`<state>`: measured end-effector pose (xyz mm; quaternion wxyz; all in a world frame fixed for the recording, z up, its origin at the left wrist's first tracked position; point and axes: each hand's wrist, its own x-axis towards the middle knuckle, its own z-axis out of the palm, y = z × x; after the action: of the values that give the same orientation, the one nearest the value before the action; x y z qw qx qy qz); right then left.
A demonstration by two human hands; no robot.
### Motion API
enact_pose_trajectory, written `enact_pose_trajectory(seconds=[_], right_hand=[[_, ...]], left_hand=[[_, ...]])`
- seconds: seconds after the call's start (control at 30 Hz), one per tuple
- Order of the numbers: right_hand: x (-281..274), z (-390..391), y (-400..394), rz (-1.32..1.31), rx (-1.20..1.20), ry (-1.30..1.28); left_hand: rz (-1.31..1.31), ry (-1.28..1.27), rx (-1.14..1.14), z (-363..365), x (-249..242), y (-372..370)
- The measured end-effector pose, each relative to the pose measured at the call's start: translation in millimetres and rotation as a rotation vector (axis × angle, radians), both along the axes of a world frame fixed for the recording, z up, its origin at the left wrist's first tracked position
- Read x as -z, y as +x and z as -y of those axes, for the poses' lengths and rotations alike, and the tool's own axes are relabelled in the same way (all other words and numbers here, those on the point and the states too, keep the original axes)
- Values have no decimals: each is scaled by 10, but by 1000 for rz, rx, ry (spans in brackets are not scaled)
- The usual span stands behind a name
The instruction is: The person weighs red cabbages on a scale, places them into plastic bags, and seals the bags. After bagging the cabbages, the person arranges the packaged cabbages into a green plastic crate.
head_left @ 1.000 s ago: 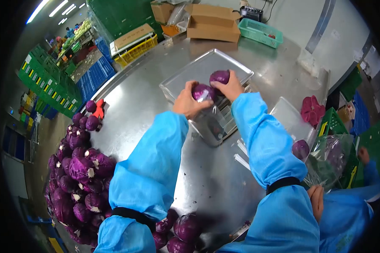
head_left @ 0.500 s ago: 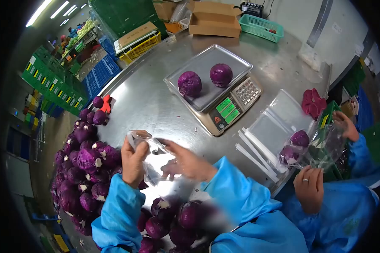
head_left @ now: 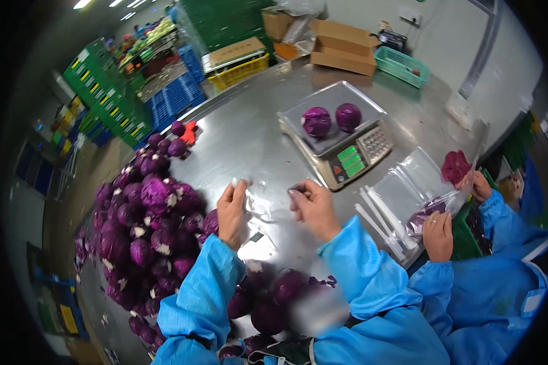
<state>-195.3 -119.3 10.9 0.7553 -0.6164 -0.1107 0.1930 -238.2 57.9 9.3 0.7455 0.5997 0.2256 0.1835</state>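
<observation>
A wide steel table (head_left: 237,143) fills the middle. At one o'clock on it stand cardboard boxes (head_left: 341,45) and a teal basket (head_left: 402,66); a yellow crate (head_left: 240,68) sits at twelve. Stacked green crates (head_left: 106,91) line the ten o'clock side, with blue crates (head_left: 176,97) beside them. Ceiling strip lights (head_left: 82,3) glow at eleven o'clock. A pale wall (head_left: 444,36) closes two o'clock.

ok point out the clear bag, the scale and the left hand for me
clear bag (head_left: 259,204), head view, on the crumpled film between the hands
scale (head_left: 353,160), head view, on its green display
left hand (head_left: 232,213), head view, on the back of the hand
</observation>
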Motion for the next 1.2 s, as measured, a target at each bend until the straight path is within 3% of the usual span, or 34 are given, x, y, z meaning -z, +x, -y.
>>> enact_pose_trajectory(seconds=[0.07, 0.1, 0.2, 0.27, 0.33, 0.37, 0.43, 0.47, 0.53, 0.63, 0.8, 0.9, 0.97, 1.0, 1.07, 1.1, 1.17, 1.2], right_hand=[[-45, 10, -13, 11, -153, 99], [-8, -69, -80, 164, -212, 110], [1, -202, -262, 137, -326, 112], [-2, -224, -227, 125, -316, 48], [-117, -187, -169, -216, -202, 195], [-170, -147, -116, -186, -157, 118], [-169, -146, -83, -177, -186, 122], [-162, -164, -72, -172, -212, 127], [-73, -230, -50, -120, -263, 101], [-99, -250, -53, 222, -118, -145], [-74, -215, -17, 253, -181, -86], [-195, -188, -23, 212, -99, 59], [-351, -98, -5, -157, -300, 496], [-343, -123, -18, -156, -307, 496], [-278, -134, -60, -190, -554, 423], [-257, -149, -93, -265, -598, 367], [-206, -162, -123, -198, -701, 451], [-26, -154, -21, -362, -819, 771]], left_hand=[[92, -133, 15, 48, -131, -40], [158, -179, 31, 70, -165, -48], [216, -145, 43, 170, -253, -75], [222, -105, -23, 164, -223, -47], [285, -238, 3, 97, -235, -67], [290, -237, -17, 35, -220, -128], [60, -445, 134, -67, -157, -204], [-83, -405, 242, -51, -59, -224], [18, -558, 318, 84, -53, -326], [-53, -397, 180, 36, -56, -387], [47, -315, 115, -153, -68, -504], [115, -228, -15, -264, -52, -594], [142, -231, -42, -333, -74, -651], [145, -230, -48, -302, -182, -686], [125, -388, -34, -181, -412, -709], [94, -670, -86, -239, -234, -585], [156, -759, 13, -208, -151, -549], [220, -854, 91, -174, -107, -533]])
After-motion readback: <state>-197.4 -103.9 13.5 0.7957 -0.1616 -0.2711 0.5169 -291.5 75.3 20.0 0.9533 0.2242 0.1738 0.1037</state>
